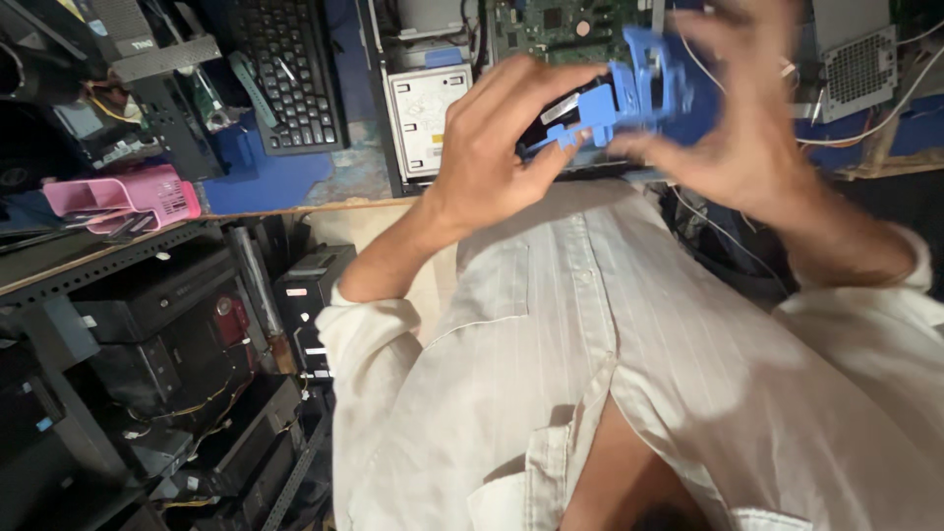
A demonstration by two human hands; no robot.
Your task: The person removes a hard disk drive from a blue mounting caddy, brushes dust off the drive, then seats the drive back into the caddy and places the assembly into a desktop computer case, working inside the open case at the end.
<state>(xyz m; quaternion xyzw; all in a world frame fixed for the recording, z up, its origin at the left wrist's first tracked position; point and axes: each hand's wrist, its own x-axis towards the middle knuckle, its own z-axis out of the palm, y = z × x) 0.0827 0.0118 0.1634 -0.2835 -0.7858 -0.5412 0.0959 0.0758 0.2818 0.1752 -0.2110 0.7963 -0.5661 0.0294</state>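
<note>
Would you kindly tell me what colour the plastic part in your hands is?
Blue plastic part, with a black section; the head view shows it.

I see my left hand (497, 147) and blurred right hand (733, 118) both gripping a blue plastic bracket (629, 93) at twelve o'clock; a black keyboard (290, 74) lies at ten.

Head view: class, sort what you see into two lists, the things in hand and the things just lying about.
In hand:
- blue plastic bracket, with a black part in it
- left hand, gripping it
- right hand, blurred, on its other end

Lying about:
- keyboard
- pink basket
- circuit board
- metal shelf
- white wires
</note>
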